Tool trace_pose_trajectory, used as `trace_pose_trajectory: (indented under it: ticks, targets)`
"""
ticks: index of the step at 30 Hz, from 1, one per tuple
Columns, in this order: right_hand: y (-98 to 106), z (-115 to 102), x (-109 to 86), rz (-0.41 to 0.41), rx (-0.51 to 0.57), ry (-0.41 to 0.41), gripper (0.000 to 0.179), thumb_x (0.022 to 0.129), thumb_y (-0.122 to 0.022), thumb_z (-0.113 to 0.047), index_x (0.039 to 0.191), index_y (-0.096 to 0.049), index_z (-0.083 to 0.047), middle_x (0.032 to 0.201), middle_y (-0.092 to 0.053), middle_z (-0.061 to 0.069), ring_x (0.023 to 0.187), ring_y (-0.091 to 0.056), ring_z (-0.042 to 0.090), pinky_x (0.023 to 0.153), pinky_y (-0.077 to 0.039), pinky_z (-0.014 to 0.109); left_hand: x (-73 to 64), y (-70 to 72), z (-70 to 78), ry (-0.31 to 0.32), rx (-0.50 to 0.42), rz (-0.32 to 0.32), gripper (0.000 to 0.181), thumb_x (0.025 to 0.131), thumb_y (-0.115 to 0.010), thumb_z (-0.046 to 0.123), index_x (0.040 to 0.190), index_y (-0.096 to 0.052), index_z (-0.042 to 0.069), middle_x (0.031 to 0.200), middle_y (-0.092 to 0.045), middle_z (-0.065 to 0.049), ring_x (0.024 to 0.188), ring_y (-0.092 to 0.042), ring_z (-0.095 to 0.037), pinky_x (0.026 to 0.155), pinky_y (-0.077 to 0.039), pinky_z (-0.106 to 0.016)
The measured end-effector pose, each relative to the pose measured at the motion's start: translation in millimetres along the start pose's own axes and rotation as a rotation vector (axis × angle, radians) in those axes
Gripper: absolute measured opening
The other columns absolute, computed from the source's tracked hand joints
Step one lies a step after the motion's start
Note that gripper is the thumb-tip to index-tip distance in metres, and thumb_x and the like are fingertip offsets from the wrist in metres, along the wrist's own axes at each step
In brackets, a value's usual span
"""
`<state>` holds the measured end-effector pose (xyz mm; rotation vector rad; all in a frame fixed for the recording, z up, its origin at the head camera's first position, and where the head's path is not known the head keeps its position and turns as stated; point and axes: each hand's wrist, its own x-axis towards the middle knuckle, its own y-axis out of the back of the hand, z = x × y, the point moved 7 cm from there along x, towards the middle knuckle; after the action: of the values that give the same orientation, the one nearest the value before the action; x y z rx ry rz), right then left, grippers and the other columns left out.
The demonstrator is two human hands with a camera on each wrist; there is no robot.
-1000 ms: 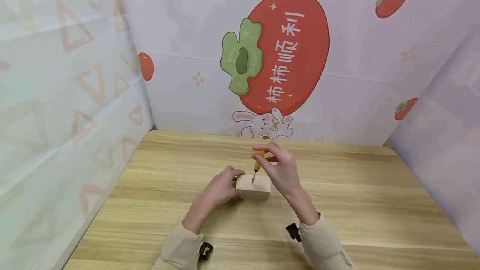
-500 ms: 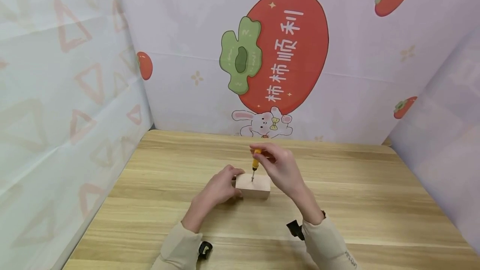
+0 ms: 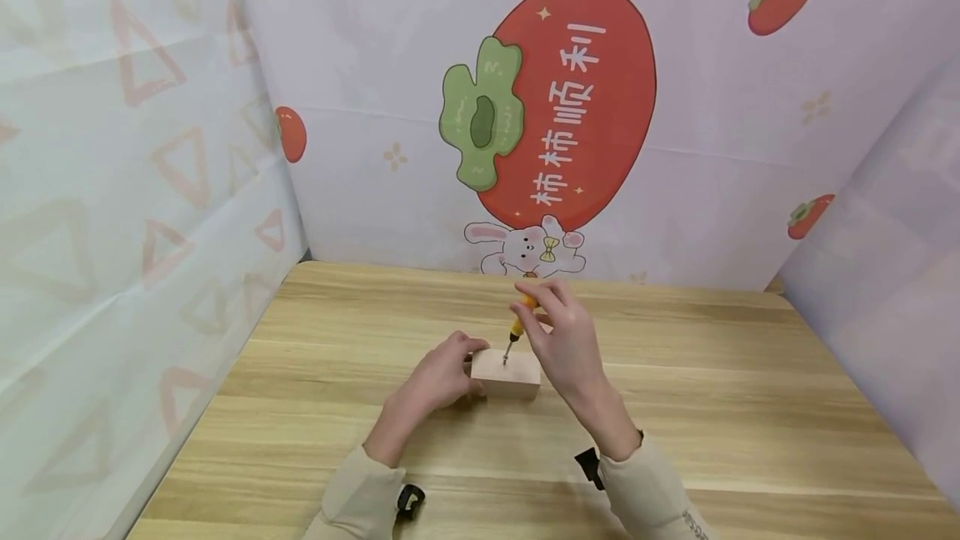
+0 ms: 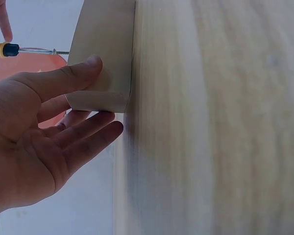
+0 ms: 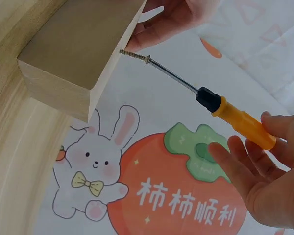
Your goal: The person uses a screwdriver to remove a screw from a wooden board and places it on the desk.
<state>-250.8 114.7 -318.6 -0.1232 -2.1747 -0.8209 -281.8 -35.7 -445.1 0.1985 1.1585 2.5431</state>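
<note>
A pale wooden block point(image 3: 506, 367) lies on the table, and my left hand point(image 3: 442, 373) grips its left end, thumb on the near side and fingers behind. A screw point(image 5: 135, 56) stands partway out of the block's top face. The tip of a yellow screwdriver point(image 5: 240, 122) with a black collar meets the screw's head. My right hand point(image 3: 566, 344) pinches the screwdriver's handle near its end, with the tool tilted to the right. In the left wrist view, my thumb point(image 4: 71, 78) presses flat along the block's side.
The wood-grain table point(image 3: 712, 407) spreads out around the block. A printed cloth point(image 3: 360, 190) with persimmons and a rabbit hangs behind the table. Another cloth point(image 3: 112, 257) with triangles borders the left side. Each wrist wears a black camera strap.
The screwdriver handle leans first more upright, then further right, as my right hand turns and shifts with it. My left hand and the block stay in place.
</note>
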Motion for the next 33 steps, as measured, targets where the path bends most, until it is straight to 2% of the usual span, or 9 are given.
trace_pose_trajectory:
  ticks: [5,10,16,20,29,33]
  targets:
    - [3.3,1.3,1.2,0.016,-0.022,-0.042,0.035,0.082,-0.079,-0.010,0.114,-0.069,0.000,0.089,-0.065,0.008,0.078,-0.069,0.017,0.068,-0.060,0.028,-1.3,0.1,-2.9,-0.006,0.005,0.009,0.060,0.076,-0.086,0.014,0.131,-0.063,0.008,0.116,-0.059,-0.009,0.106,-0.062,-0.025,0.091,-0.053,-0.041]
    - [5.5,0.9,1.3,0.033,-0.004,-0.087,0.028,0.081,-0.080,-0.005,0.103,-0.063,0.001,0.091,-0.071,0.010,0.076,-0.072,0.019,0.069,-0.060,0.028,-1.2,0.6,-3.8,-0.002,-0.003,0.008,0.060,0.075,-0.086,0.013,0.131,-0.063,0.008,0.114,-0.059,-0.008,0.105,-0.062,-0.024,0.089,-0.053,-0.040]
    - [3.3,-8.0,0.7,0.035,0.028,-0.044,0.023,0.083,-0.077,-0.001,0.102,-0.066,0.000,0.093,-0.073,0.011,0.079,-0.074,0.017,0.070,-0.060,0.026,-0.4,1.0,-2.7,-0.003,-0.012,0.007,0.060,0.076,-0.086,0.013,0.131,-0.063,0.008,0.115,-0.059,-0.008,0.106,-0.062,-0.024,0.090,-0.053,-0.041]
    - [-2.8,-11.0,0.7,-0.001,0.069,-0.030,0.022,0.085,-0.075,0.001,0.104,-0.065,0.000,0.099,-0.074,0.012,0.082,-0.074,0.017,0.073,-0.060,0.026,-0.2,0.6,-2.1,0.005,-0.017,0.003,0.059,0.075,-0.086,0.012,0.130,-0.064,0.007,0.115,-0.059,-0.009,0.106,-0.062,-0.025,0.091,-0.052,-0.042]
    - [-10.8,-8.8,2.6,-0.165,0.242,-0.029,0.031,0.090,-0.064,0.009,0.119,-0.062,-0.001,0.119,-0.070,0.012,0.101,-0.073,0.024,0.085,-0.058,0.030,1.1,-0.3,-2.3,0.023,-0.040,-0.015,0.061,0.075,-0.087,0.012,0.131,-0.064,0.009,0.115,-0.059,-0.009,0.106,-0.061,-0.025,0.090,-0.052,-0.042]
    - [-6.8,-1.3,4.3,-0.137,0.230,-0.056,0.028,0.089,-0.069,0.003,0.117,-0.065,-0.003,0.117,-0.072,0.011,0.099,-0.073,0.024,0.082,-0.059,0.032,0.3,0.3,-2.1,0.023,-0.036,-0.017,0.062,0.075,-0.087,0.013,0.132,-0.063,0.008,0.117,-0.059,-0.009,0.107,-0.061,-0.026,0.090,-0.052,-0.043]
